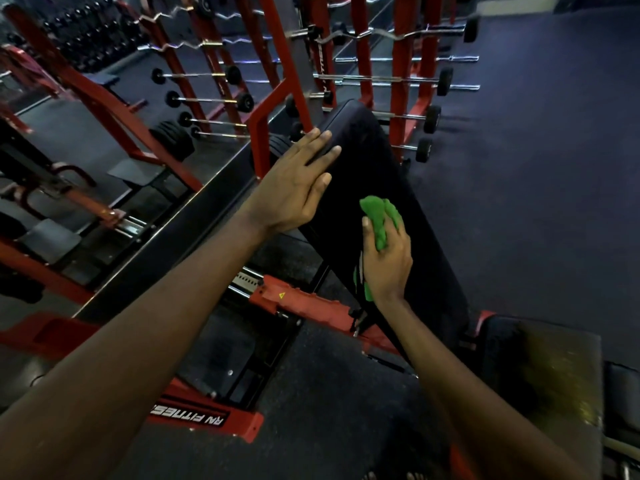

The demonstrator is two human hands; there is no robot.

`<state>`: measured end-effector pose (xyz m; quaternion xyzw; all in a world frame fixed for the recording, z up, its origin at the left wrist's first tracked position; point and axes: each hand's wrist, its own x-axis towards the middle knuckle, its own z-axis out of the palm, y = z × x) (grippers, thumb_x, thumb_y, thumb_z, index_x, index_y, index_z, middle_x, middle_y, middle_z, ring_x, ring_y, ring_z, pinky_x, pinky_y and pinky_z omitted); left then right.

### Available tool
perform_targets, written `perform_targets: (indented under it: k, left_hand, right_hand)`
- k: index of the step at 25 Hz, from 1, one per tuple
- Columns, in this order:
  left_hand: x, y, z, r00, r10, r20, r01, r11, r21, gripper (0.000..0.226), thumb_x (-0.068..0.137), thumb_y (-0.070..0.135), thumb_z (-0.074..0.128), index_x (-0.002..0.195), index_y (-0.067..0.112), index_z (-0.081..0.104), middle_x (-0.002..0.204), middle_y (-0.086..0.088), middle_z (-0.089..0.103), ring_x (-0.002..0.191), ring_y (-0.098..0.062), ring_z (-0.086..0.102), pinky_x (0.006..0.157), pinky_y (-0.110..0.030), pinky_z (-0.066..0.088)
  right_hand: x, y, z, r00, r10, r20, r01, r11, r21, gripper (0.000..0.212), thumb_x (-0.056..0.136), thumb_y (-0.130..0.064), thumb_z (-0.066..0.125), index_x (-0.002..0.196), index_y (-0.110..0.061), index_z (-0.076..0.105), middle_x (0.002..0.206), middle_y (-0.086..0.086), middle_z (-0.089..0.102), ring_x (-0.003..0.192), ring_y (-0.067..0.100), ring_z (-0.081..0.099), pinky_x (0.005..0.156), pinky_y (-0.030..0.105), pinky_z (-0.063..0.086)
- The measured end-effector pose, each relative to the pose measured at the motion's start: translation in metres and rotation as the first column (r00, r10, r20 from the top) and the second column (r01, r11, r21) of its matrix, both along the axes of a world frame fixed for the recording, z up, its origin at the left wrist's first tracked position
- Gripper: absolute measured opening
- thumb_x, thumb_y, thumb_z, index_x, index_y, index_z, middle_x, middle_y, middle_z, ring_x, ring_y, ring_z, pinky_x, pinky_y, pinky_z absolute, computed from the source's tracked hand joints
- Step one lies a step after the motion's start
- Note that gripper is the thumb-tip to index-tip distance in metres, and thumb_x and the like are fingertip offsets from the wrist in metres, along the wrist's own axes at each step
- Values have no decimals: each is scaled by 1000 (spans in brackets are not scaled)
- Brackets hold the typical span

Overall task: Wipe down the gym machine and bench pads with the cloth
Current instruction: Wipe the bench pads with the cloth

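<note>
A long black bench back pad (426, 216) slants up from the red frame in the middle of the view. My left hand (298, 185) lies flat with straight fingers against the pad's upper left edge. My right hand (386, 258) grips a bunched green cloth (379, 216) and holds it against the middle of the pad; a bit of the cloth hangs below my wrist. A worn black seat pad (554, 368) sits at the lower right.
The bench's red frame (301, 301) runs under the pad, with a red base foot (207, 419) near me. Red racks holding barbells (398, 79) stand behind the pad. A red machine with black plates (86, 209) stands at the left. Dark rubber floor (554, 168) spreads to the right.
</note>
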<state>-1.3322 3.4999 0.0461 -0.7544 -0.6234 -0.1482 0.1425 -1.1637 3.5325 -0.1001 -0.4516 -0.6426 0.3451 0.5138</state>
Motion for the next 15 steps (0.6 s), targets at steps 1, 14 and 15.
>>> perform_targets:
  k: [1, 14, 15]
  left_hand:
    - [-1, 0, 0, 1000, -2, -1, 2, 1000, 3, 49, 105, 26, 36, 147, 3, 46, 157, -20, 36, 150, -33, 25, 124, -44, 21]
    - [-4, -2, -6, 989, -18, 149, 15, 1000, 23, 60, 106, 31, 33, 156, -1, 23, 161, -20, 27, 151, -29, 23, 124, -43, 20]
    - [-3, -2, -6, 985, -24, 173, 18, 999, 34, 61, 106, 32, 33, 156, -1, 20, 161, -20, 26, 150, -29, 23, 124, -43, 21]
  right_hand:
    - [0, -7, -1, 1000, 14, -1, -14, 1000, 16, 43, 101, -46, 54, 137, -24, 61, 144, -7, 55, 134, 18, 50, 109, 42, 45]
    - [-13, -12, 26, 999, 29, 46, -41, 957, 286, 38, 99, -36, 64, 132, -17, 65, 140, -1, 60, 129, 18, 55, 107, 35, 47]
    - [-8, -22, 17, 997, 51, 54, -65, 949, 307, 38, 98, -35, 64, 132, -17, 65, 140, 0, 61, 131, 18, 54, 108, 37, 47]
